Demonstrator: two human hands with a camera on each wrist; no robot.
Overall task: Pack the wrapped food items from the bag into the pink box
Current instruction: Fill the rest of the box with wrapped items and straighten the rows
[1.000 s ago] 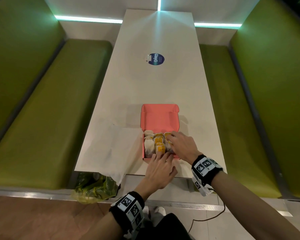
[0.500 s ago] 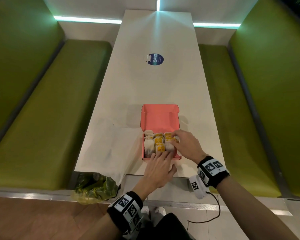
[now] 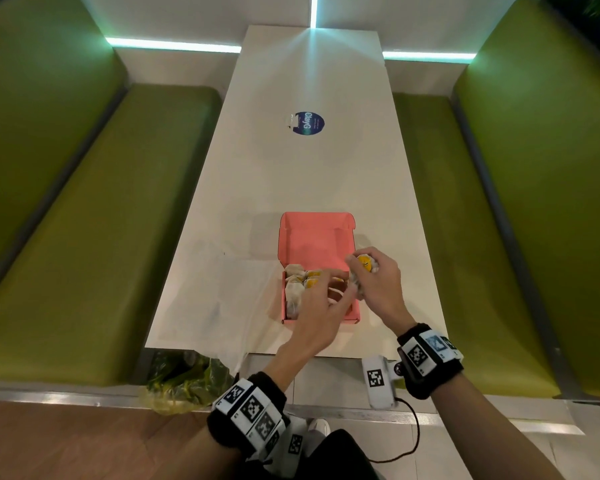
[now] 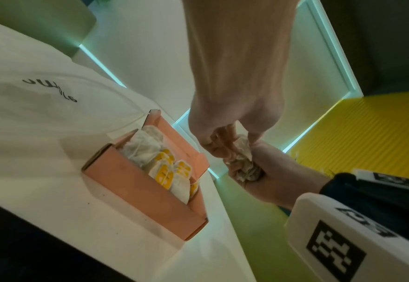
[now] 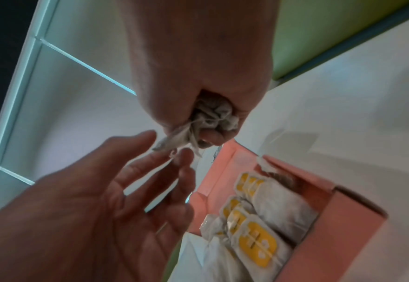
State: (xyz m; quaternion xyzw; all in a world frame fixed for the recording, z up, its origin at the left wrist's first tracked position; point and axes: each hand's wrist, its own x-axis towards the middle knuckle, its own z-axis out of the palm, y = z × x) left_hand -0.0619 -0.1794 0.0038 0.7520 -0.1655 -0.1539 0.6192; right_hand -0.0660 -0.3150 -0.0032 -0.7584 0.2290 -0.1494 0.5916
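Head view: from above, facing forward and down along the table (image 3: 305, 174). Wrist views: close, low, angled upward from either side. Shared by all three: the pink box (image 3: 317, 237) (image 4: 150, 200) (image 5: 343, 206).

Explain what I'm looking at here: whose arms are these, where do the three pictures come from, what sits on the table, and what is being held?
No machine: a person works with bare hands, wearing wristbands with printed markers. The wide picture comes from a head-worn camera; the other two come from cameras on each wrist, looking along the hands. On the white table stands an open pink box partly filled with wrapped food items, some with yellow labels. A white bag lies left of it. The right hand grips one crumpled wrapped item above the box's right side. The left hand, fingers spread, reaches toward that item over the box.
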